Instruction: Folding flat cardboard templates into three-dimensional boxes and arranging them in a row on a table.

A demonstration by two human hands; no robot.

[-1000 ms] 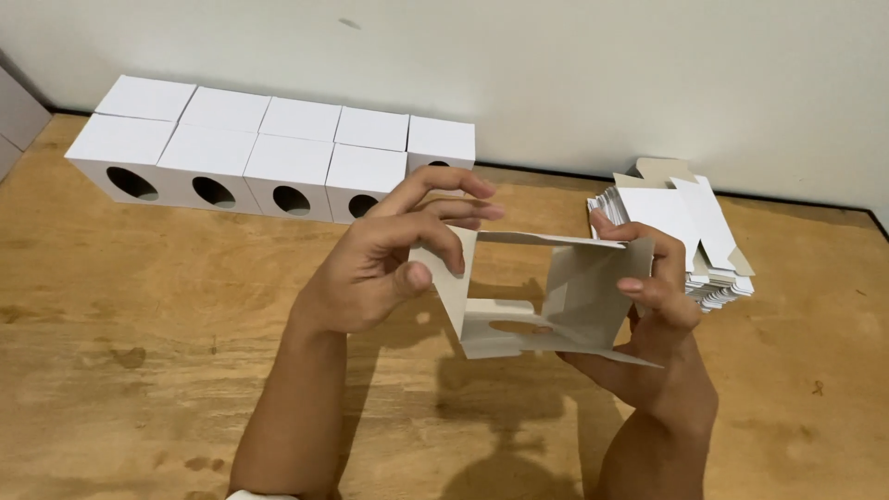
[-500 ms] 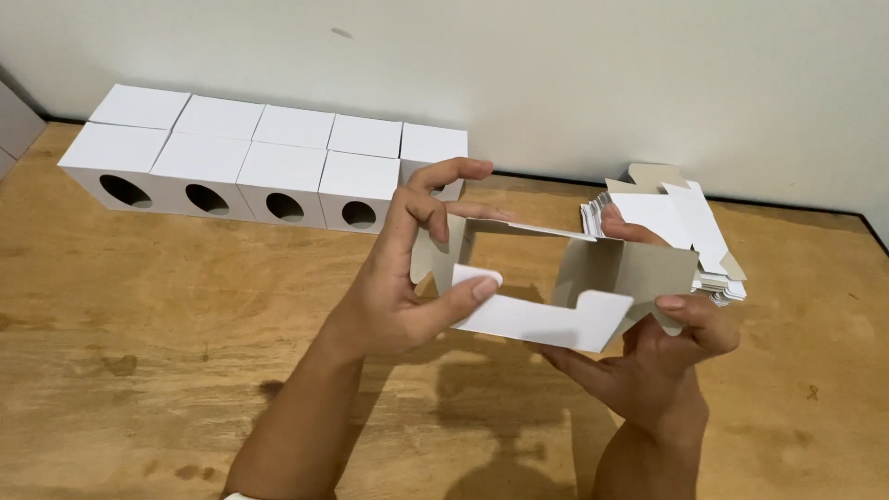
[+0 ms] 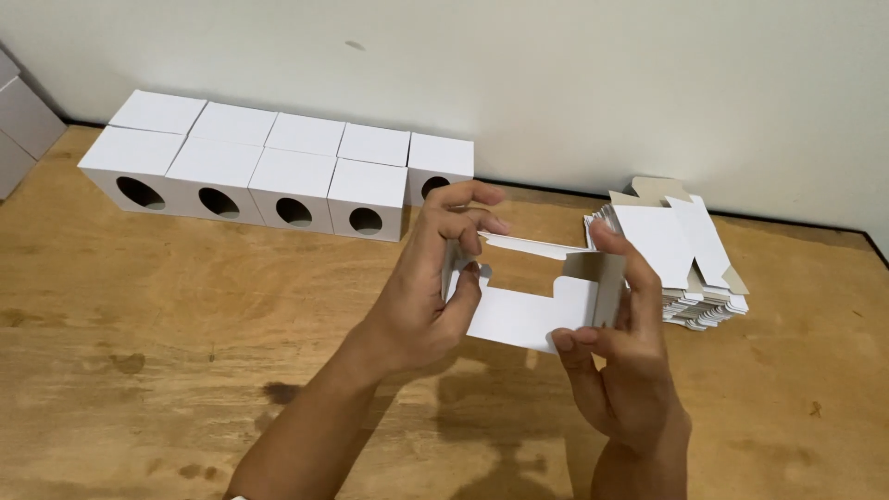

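**Carton blank held half-formed between both hands**

Carton blank (image 3: 532, 310), white, lifted above the wooden table (image 3: 139, 370) at frame centre, tilted open-side up so flaps stay reachable. Left hand (image 3: 431, 287) clamped on its 9 o'clock end, thumb inside, bracing a wall. Right hand (image 3: 616, 343) pinched on the 3 o'clock end, thumb under. Stack of flat blanks (image 3: 676, 250) waiting at 2 o'clock; finished white boxes (image 3: 278, 167) lined against the wall at 10 o'clock, holes forward.

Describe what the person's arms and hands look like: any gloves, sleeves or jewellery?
Both hands are bare: no gloves, no rings showing on the left hand or right hand. The forearms are uncovered too, with no watch or bracelet in sight. Only a sliver of something white shows at the bottom edge by the left arm, too small to identify.
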